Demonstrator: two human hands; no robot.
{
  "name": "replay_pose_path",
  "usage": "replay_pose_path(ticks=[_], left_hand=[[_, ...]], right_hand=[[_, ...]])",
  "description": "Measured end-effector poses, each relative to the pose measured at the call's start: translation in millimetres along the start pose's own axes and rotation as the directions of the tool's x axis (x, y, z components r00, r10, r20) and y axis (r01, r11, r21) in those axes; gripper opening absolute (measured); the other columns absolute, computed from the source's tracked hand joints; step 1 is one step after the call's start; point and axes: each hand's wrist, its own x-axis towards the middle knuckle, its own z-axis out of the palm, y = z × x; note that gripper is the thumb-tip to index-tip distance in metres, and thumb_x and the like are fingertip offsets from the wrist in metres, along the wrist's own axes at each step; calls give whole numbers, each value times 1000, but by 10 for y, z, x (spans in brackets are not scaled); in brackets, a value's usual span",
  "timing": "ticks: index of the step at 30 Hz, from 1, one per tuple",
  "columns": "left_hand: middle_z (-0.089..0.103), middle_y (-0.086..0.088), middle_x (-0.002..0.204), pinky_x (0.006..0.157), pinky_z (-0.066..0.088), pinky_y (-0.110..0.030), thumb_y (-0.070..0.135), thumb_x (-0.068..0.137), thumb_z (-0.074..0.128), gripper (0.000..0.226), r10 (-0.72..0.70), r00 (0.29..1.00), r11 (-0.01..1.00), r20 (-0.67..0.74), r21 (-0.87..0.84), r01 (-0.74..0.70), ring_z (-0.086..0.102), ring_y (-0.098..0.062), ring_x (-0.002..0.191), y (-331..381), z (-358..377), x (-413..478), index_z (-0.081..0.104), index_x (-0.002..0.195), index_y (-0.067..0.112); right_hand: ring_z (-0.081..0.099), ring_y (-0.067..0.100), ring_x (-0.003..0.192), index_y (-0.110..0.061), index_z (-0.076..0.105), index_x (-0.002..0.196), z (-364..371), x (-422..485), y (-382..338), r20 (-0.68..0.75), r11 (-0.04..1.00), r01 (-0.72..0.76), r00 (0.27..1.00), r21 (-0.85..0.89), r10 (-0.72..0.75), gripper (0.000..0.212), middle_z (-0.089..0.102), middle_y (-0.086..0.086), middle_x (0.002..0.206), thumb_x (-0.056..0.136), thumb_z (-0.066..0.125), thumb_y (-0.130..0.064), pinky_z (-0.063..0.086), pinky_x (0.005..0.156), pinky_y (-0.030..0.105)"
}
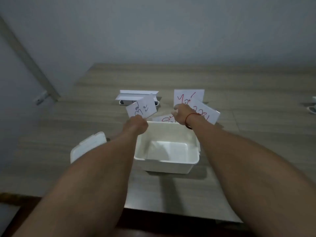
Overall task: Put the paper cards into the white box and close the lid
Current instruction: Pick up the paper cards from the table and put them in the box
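An open white box [166,165] stands on the wooden table, nothing visible inside it. Its white lid [89,144] lies to the left, partly hidden by my left forearm. My left hand [136,124] is shut on a paper card with blue writing [142,106], held tilted above the box's far left corner. My right hand [182,112] reaches past the box's far rim, fingers spread over a card with red writing [164,119] lying flat. Two more red-lettered cards, one upright [186,96] and one tilted [205,111], sit just beyond that hand.
A folded white card stand [136,95] with a small dark object under it sits behind the blue-lettered card. White items [313,106] lie at the table's right edge. The table's near edge [171,211] runs below the box. A grey wall rises behind.
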Motion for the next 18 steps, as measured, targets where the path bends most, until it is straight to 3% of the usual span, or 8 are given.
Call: replay_pose_path(ticks=[6,13,18], left_hand=[[59,-22,127,96,44,-41,31,99,23,49,-92,995,989,-44,-119,86,56,-39,116,-78,458,162,55,121,2],[63,-17,121,91,45,-41,32,99,21,46,-156,977,984,-143,-107,141,59,-37,112,-245,728,231,56,120,9],[62,-21,120,92,44,-42,39,100,14,56,-135,982,980,-131,-165,112,57,-39,112,-335,803,258,55,119,7]], right_hand=[[51,35,125,-12,48,137,333,487,75,1,999,-37,999,21,37,46,53,18,138,93,41,-1,43,106,44],[45,32,132,-18,50,135,643,860,168,18,995,-29,999,-100,31,45,49,14,143,95,41,-2,29,115,42],[54,29,121,-17,67,115,741,887,194,-104,990,-8,995,-141,-7,32,63,10,126,92,50,-4,39,105,38]])
